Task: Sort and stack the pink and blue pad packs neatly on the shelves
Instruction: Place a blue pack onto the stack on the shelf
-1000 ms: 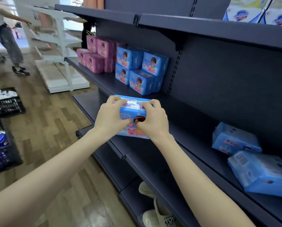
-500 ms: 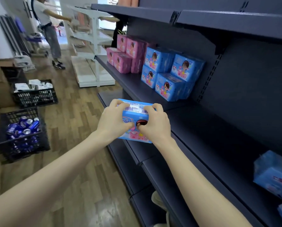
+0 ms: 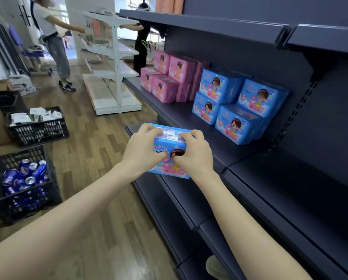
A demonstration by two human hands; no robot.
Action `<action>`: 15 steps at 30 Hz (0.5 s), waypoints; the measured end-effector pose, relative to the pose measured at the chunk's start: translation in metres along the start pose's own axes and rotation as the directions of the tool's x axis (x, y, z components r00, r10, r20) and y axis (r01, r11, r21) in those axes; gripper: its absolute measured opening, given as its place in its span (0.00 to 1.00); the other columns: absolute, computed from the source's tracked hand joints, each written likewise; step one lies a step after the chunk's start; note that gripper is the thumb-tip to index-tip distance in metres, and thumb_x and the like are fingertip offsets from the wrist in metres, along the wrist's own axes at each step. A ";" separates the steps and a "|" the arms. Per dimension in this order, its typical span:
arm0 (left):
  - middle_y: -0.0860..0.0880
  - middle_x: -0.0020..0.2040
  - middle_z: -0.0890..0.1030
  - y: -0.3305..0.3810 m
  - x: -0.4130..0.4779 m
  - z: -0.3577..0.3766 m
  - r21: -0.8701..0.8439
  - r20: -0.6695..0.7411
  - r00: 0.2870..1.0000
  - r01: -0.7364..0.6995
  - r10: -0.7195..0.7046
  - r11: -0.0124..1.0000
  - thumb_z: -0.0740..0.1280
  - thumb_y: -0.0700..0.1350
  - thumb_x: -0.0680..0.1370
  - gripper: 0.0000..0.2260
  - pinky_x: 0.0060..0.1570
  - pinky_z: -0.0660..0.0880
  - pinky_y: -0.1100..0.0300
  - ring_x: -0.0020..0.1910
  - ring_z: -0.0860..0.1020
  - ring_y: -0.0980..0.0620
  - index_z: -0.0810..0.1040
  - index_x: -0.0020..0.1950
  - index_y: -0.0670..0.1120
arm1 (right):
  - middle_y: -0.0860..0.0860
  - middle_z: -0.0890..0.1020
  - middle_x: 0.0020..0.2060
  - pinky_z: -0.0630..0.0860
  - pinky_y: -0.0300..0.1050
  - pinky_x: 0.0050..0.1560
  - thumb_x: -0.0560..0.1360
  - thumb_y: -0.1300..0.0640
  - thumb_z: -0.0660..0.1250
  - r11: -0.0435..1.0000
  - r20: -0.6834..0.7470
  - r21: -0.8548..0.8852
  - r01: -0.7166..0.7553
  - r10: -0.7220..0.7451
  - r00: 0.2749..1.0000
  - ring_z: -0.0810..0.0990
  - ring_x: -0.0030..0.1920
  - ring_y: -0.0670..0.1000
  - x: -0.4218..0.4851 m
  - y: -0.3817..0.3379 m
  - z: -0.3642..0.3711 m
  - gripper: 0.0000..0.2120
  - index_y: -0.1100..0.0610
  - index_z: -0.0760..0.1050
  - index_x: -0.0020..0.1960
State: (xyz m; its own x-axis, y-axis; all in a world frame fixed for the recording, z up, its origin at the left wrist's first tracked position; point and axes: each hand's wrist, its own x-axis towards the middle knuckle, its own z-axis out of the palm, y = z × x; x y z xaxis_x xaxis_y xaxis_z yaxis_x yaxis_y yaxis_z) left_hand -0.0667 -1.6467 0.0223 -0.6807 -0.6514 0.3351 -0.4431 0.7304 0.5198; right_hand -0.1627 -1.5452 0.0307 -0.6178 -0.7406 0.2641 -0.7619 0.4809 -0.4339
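Observation:
I hold one blue pad pack [image 3: 169, 136] in front of me at the edge of the dark middle shelf [image 3: 219, 142]. My left hand [image 3: 142, 147] grips its left side and my right hand [image 3: 195, 152] grips its right side, fingers curled over the top. Further along the same shelf stand several stacked blue pad packs [image 3: 235, 104]. Beyond them, to the left, are several stacked pink pad packs [image 3: 169, 77].
A black crate of blue cans [image 3: 23, 182] and a black crate of white packets [image 3: 35, 126] stand on the wooden floor at left. A white shelf unit [image 3: 112, 63] and two people stand further back. Dark shelves run above and below on the right.
My view has swung left along the aisle, so the stacked packs sit closer and the loose blue packs at right are out of frame. Both hands keep the same grip.

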 end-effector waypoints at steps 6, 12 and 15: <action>0.51 0.65 0.68 -0.041 0.042 -0.011 -0.016 0.024 0.999 -0.035 0.036 0.999 0.73 0.48 0.70 0.29 0.53 0.68 0.62 0.61 0.71 0.50 0.70 0.69 0.46 | 0.51 0.66 0.63 0.68 0.41 0.48 0.71 0.53 0.70 0.999 -0.020 -0.003 -0.052 0.052 0.998 0.71 0.58 0.54 0.042 -0.027 0.027 0.25 0.56 0.68 0.66; 0.52 0.64 0.68 -0.067 0.074 -0.014 -0.032 0.039 0.996 -0.081 0.082 0.996 0.72 0.48 0.70 0.29 0.53 0.68 0.61 0.60 0.71 0.51 0.70 0.69 0.46 | 0.50 0.66 0.64 0.70 0.43 0.51 0.72 0.53 0.70 0.995 -0.045 -0.010 -0.100 0.099 0.994 0.71 0.58 0.54 0.071 -0.040 0.045 0.25 0.55 0.68 0.66; 0.52 0.64 0.68 -0.070 0.087 -0.009 -0.049 0.043 0.993 -0.105 0.107 0.993 0.73 0.48 0.69 0.28 0.54 0.69 0.59 0.60 0.72 0.50 0.71 0.68 0.46 | 0.50 0.66 0.64 0.69 0.42 0.49 0.72 0.53 0.70 0.991 -0.068 -0.011 -0.135 0.134 0.989 0.71 0.57 0.54 0.081 -0.038 0.047 0.26 0.55 0.68 0.67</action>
State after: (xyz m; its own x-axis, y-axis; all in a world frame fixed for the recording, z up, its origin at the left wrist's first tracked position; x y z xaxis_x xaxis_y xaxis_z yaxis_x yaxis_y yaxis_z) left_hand -0.0895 -1.7566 0.0225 -0.7489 -0.5598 0.3546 -0.3399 0.7838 0.5197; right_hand -0.1743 -1.6454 0.0276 -0.7260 -0.6359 0.2620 -0.6739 0.5815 -0.4558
